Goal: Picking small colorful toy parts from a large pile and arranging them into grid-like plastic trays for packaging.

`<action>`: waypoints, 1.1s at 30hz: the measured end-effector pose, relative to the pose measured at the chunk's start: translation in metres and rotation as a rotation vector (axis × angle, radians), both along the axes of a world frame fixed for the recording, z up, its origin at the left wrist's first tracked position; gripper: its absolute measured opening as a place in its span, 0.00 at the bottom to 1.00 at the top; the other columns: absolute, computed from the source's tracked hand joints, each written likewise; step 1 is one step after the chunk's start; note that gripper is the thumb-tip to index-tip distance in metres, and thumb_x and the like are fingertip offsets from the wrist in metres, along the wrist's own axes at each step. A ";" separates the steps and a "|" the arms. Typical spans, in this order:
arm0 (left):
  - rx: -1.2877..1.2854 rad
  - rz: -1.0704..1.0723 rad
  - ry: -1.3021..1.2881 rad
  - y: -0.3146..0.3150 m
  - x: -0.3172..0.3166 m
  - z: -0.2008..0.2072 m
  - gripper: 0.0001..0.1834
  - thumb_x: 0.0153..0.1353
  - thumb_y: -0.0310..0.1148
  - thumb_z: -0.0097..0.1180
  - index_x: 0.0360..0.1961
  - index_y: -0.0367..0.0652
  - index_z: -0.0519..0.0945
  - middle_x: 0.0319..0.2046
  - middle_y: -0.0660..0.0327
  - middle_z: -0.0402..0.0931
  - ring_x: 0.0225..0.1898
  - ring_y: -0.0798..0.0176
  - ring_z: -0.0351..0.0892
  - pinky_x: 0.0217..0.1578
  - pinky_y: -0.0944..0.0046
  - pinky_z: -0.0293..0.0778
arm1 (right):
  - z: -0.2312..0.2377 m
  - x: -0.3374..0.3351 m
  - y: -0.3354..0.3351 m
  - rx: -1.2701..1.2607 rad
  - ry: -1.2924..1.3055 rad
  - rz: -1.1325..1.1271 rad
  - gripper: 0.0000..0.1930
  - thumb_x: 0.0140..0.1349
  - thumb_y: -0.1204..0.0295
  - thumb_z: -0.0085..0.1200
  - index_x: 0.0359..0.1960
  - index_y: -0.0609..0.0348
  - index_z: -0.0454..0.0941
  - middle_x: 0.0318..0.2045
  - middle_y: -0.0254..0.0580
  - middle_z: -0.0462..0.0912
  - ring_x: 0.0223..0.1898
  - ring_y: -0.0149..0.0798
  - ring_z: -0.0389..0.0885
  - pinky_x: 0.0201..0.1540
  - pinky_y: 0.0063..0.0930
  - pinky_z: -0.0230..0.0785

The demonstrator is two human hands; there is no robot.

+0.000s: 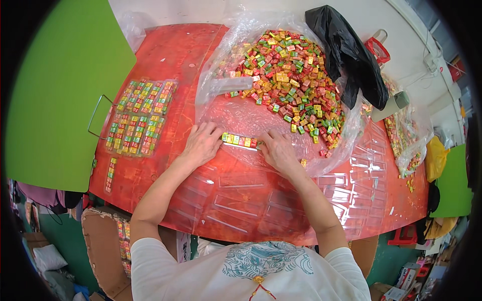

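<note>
A short row of small wrapped blocks [240, 141], yellow, green and red, lies crosswise in front of me over clear plastic. The fingers of my left hand [203, 144] close on its left end. At the right end, my right hand [277, 150] grips it with bent fingers, partly hiding that end. Just beyond is a clear plastic bag [207, 93], spread open around a big heap of similar loose blocks [288, 70]. Clear empty-looking plastic trays [240, 204] with long slots lie under and beside my forearms.
Filled trays of blocks [135, 120] lie on the red table [186, 45] at left, near a single strip [110, 174] and a wire handle [95, 118]. A black bag [346, 50] and another bag of blocks [401, 135] stand right. Below is a cardboard box [98, 246].
</note>
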State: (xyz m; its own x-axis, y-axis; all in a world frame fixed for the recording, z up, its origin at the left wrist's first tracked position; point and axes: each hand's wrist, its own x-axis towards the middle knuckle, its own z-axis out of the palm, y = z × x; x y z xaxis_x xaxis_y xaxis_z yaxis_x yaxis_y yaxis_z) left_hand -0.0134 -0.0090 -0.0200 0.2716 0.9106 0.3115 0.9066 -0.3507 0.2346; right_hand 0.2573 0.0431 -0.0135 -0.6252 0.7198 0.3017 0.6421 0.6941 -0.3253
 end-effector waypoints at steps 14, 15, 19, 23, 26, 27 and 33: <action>0.074 -0.033 0.025 0.002 0.008 -0.002 0.15 0.57 0.30 0.62 0.46 0.46 0.80 0.47 0.58 0.74 0.50 0.54 0.72 0.53 0.53 0.64 | -0.009 0.000 0.003 0.132 -0.018 0.035 0.07 0.59 0.74 0.57 0.39 0.54 0.78 0.34 0.42 0.77 0.40 0.45 0.78 0.43 0.40 0.66; 0.100 -0.032 0.002 0.002 0.013 0.001 0.16 0.57 0.30 0.62 0.47 0.46 0.80 0.48 0.57 0.73 0.51 0.53 0.72 0.54 0.52 0.63 | -0.008 0.000 0.002 0.187 -0.027 0.053 0.08 0.59 0.74 0.56 0.40 0.54 0.78 0.34 0.41 0.77 0.40 0.45 0.78 0.43 0.39 0.66; 0.136 -0.105 -0.009 0.001 0.030 0.008 0.18 0.57 0.31 0.62 0.50 0.46 0.78 0.49 0.55 0.73 0.53 0.51 0.71 0.54 0.52 0.63 | -0.009 -0.011 -0.003 0.154 -0.024 0.031 0.07 0.58 0.72 0.55 0.39 0.54 0.78 0.34 0.40 0.78 0.41 0.43 0.78 0.44 0.40 0.66; 0.046 -0.170 -0.051 0.009 0.055 0.004 0.20 0.56 0.31 0.62 0.52 0.46 0.78 0.51 0.55 0.72 0.53 0.51 0.71 0.54 0.51 0.63 | -0.010 -0.008 0.001 0.062 0.074 0.007 0.07 0.58 0.73 0.55 0.39 0.54 0.80 0.34 0.41 0.78 0.40 0.46 0.79 0.44 0.41 0.67; 0.056 -0.198 -0.051 0.013 0.069 0.001 0.21 0.56 0.32 0.63 0.53 0.47 0.77 0.51 0.55 0.72 0.52 0.51 0.71 0.54 0.51 0.63 | -0.006 0.003 0.001 -0.038 0.157 -0.007 0.07 0.59 0.73 0.55 0.39 0.54 0.80 0.35 0.42 0.78 0.40 0.48 0.79 0.45 0.42 0.67; 0.065 -0.207 -0.034 0.015 0.070 0.000 0.21 0.56 0.32 0.63 0.53 0.47 0.77 0.51 0.55 0.72 0.51 0.52 0.71 0.53 0.51 0.63 | -0.004 0.008 0.003 -0.099 0.188 -0.024 0.08 0.59 0.73 0.55 0.40 0.54 0.80 0.35 0.43 0.78 0.39 0.49 0.79 0.45 0.43 0.67; 0.079 -0.224 0.021 0.017 0.070 -0.010 0.22 0.57 0.34 0.63 0.54 0.49 0.78 0.50 0.57 0.73 0.51 0.54 0.71 0.53 0.50 0.62 | -0.001 0.057 0.025 0.083 0.012 -0.224 0.07 0.58 0.70 0.58 0.37 0.53 0.79 0.34 0.42 0.77 0.39 0.47 0.79 0.43 0.43 0.67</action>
State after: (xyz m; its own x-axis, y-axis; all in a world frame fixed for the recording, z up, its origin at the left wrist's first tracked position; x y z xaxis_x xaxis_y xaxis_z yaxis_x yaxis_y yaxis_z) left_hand 0.0570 0.0079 -0.0303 0.4718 0.7996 0.3715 0.8084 -0.5605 0.1799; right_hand 0.3143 0.0682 -0.0140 -0.4490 0.8125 0.3720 0.7792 0.5597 -0.2820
